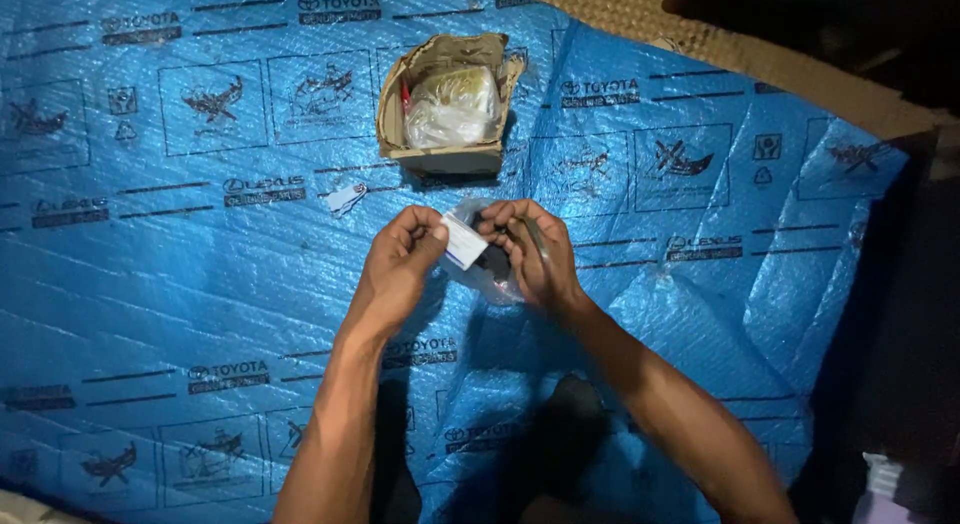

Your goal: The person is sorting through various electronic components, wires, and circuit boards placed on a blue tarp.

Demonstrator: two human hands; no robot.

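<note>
Blue plastic sheeting (200,284) with dark printed drawings covers the floor, and a strip of brown woven mat (700,34) shows at the top edge. The light is weak, and the right side of the view is almost black.

Both hands meet at the middle of the sheeting, over one small clear plastic bag (490,274). The left hand (400,264) pinches a small white label or card (463,242) between thumb and fingers; its grip is closed on this card. The right hand (530,254) is curled and closed on the upper part of the clear bag, and a thin dark thing, maybe a pen or a tool, lies along its fingers; I cannot tell what it is. Something dark sits inside the bag, but it is too small to name.

The card lies between the two hands, just right of the left fingertips and touching the bag near the right thumb. Its long side runs slantwise, from upper left to lower right. Both hands are equally near to the bag.

One open cardboard box (445,109) stands further away, well apart from the hands, and holds at least one more clear bag (455,109) with pale content. One small white scrap or tag (345,197) lies on the sheeting, between the box and the left hand.
</note>
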